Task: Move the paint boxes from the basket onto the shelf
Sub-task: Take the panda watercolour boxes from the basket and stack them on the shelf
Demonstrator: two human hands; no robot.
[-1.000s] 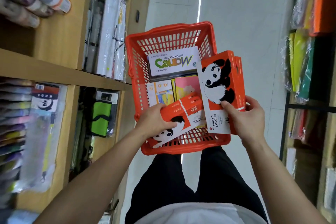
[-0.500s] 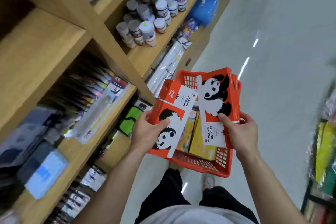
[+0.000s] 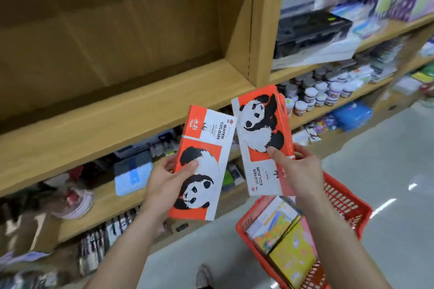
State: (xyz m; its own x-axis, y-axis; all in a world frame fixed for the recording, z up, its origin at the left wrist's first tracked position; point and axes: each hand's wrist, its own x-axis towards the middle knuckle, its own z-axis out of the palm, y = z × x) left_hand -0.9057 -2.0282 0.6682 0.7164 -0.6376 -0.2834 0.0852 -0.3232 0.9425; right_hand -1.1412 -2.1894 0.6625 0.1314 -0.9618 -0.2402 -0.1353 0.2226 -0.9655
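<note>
My left hand [image 3: 164, 183] grips an orange-and-white panda water colour box [image 3: 202, 162] by its left edge, thumb on the panda. My right hand [image 3: 298, 171] holds a second panda box [image 3: 260, 134], which looks like a stack of two, thumb on its face. Both boxes are raised in front of the edge of an empty wooden shelf [image 3: 112, 122]. The red basket [image 3: 345, 202] sits low at the right under my right forearm, with several colourful paint boxes [image 3: 281, 237] inside.
A wooden upright [image 3: 263, 30] divides the empty bay from shelves at the right holding paint jars [image 3: 324, 91] and stacked packs. Lower shelves under the empty bay hold blurred packaged goods. Pale shiny floor [image 3: 387, 171] lies to the right.
Both hands lifted the panda boxes out of the basket and up toward the empty shelf. The view swung left and up, so the basket now sits at the lower right.
</note>
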